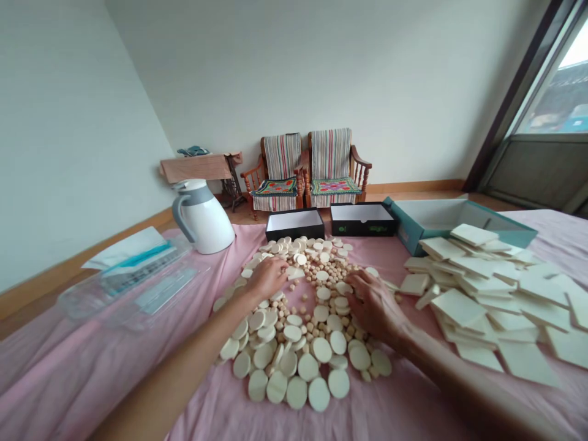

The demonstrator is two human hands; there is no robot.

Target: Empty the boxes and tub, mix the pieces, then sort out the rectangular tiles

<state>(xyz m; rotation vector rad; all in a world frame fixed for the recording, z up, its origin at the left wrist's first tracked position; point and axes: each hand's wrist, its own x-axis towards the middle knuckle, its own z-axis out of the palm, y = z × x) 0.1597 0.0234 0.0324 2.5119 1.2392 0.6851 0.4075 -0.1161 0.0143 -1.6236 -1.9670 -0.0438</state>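
A heap of pale round wooden discs (308,366) and small wooden beads or cubes (316,269) spreads over the pink cloth in front of me. At the heap's left side is my left hand (269,277), its fingers curled together. A pale disc (296,273) lies at its fingertips; whether they grip anything is hard to make out. My right hand (374,303) rests palm down at the right side of the heap, fingers apart and bent over discs and small pieces. What lies beneath its palm is hidden.
Square wooden tiles (463,303) are piled on the right, before a teal box (459,217). Two black boxes (294,231) stand behind the heap. A white jug (209,220) and clear plastic packaging (133,282) sit on the left. Two chairs (331,159) stand beyond.
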